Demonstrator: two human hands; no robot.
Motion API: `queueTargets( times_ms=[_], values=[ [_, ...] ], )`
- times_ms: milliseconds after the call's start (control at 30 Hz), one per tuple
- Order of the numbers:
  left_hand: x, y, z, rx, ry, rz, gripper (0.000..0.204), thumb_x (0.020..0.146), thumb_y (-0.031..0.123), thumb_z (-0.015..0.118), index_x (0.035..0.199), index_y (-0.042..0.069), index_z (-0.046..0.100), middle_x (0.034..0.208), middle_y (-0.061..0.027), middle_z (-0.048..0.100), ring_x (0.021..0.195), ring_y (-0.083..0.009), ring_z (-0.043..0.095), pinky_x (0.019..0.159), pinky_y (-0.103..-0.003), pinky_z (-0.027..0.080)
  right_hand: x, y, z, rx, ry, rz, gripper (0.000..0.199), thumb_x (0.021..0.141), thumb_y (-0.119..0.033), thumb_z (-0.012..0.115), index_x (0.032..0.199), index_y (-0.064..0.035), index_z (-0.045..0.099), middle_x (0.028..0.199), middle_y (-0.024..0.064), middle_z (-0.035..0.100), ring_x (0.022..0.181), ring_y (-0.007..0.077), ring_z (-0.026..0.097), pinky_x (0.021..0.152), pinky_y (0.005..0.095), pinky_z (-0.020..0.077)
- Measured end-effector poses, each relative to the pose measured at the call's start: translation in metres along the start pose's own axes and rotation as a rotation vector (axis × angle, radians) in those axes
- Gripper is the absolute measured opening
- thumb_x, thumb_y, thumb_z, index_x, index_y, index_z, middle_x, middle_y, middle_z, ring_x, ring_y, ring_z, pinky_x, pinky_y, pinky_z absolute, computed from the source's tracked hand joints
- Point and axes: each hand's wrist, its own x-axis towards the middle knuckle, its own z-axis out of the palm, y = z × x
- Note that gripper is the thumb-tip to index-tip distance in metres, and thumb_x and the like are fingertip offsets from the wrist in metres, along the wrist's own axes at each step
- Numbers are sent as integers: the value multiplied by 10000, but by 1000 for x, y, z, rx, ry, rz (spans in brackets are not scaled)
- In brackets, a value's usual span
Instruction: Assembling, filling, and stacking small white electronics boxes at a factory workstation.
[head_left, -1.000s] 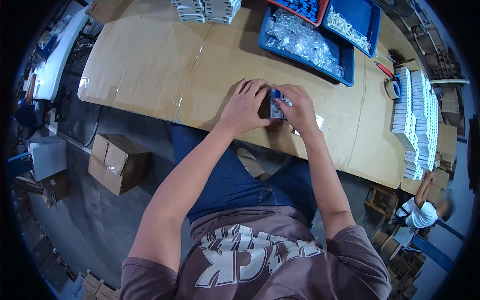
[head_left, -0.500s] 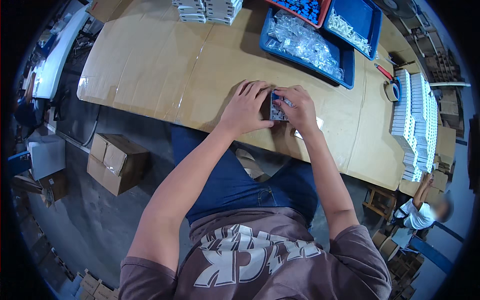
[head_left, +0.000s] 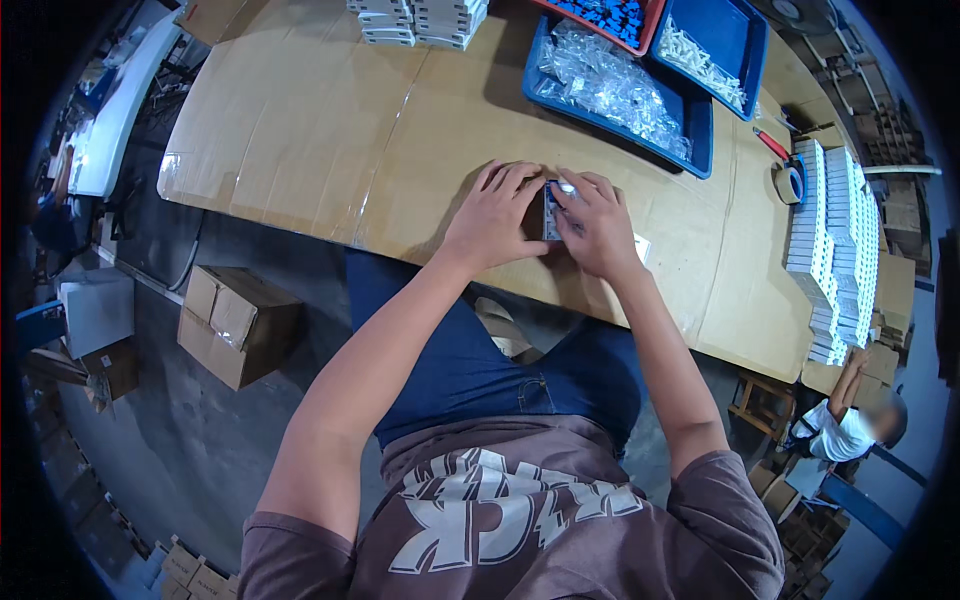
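Note:
A small dark box (head_left: 550, 208) stands between both my hands at the near edge of the cardboard-covered table (head_left: 330, 130). My left hand (head_left: 493, 218) cups its left side, fingers curled over the top. From the right, my right hand (head_left: 597, 222) presses against it, fingertips at its upper edge, where a small clear piece shows. Most of the box is hidden by my fingers.
A blue tray (head_left: 610, 85) of clear plastic bags and a second blue tray (head_left: 712, 50) of white parts sit beyond my hands. White boxes are stacked at the right (head_left: 835, 250) and far edge (head_left: 420, 18). A tape roll (head_left: 790, 182), a floor carton (head_left: 235, 322) and a seated person (head_left: 850, 425) are nearby.
Both hands stay on the small box at the same spot; my fingers have shifted slightly around it.

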Motion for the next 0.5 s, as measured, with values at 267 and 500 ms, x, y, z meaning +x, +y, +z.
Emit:
queueTargets(
  times_ms=[267, 500],
  values=[
    [-5, 8, 4, -14, 51, 29, 815, 717, 426, 840, 1364, 16, 558, 1398, -154, 519, 1357, -327, 481, 1222, -492, 297, -18, -12, -7, -206, -105, 30, 491, 853, -175, 643, 1327, -49, 653, 1536, 210, 447, 1477, 380, 363, 1226, 607, 229],
    [-1, 12, 2, 34, 58, 36, 843, 748, 578, 807, 1321, 3, 580, 1367, -137, 543, 1318, -311, 504, 1201, -492, 316, -93, -7, -24, -70, 384, 522, 411, 890, -82, 688, 1292, -12, 640, 1405, 186, 566, 1281, 381, 532, 1075, 447, 458]
  ],
)
